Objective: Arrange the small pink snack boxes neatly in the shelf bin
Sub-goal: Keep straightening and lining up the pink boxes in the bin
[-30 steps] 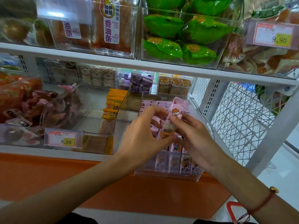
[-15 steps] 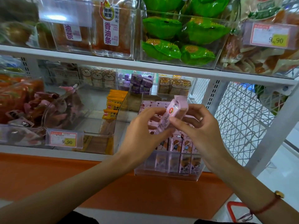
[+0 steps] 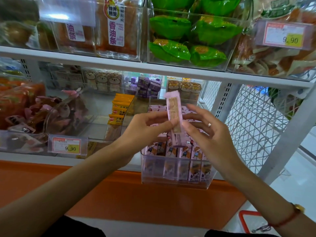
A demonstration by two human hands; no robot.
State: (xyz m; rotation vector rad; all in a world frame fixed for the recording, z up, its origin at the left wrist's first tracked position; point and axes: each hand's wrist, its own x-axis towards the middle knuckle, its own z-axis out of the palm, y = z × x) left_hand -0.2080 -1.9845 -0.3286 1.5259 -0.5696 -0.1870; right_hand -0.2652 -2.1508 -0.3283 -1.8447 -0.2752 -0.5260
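Above the clear shelf bin (image 3: 174, 181), left hand (image 3: 145, 132) and right hand (image 3: 207, 134) pinch one pink snack box (image 3: 174, 117) upright; front row (image 3: 177, 151) stands neat, rear boxes apparently still loose.

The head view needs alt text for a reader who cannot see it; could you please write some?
Both hands, left hand and right hand, pinch one pink snack box upright above a clear shelf bin packed with matching boxes. Neighbouring bins hold orange and green snack packs.
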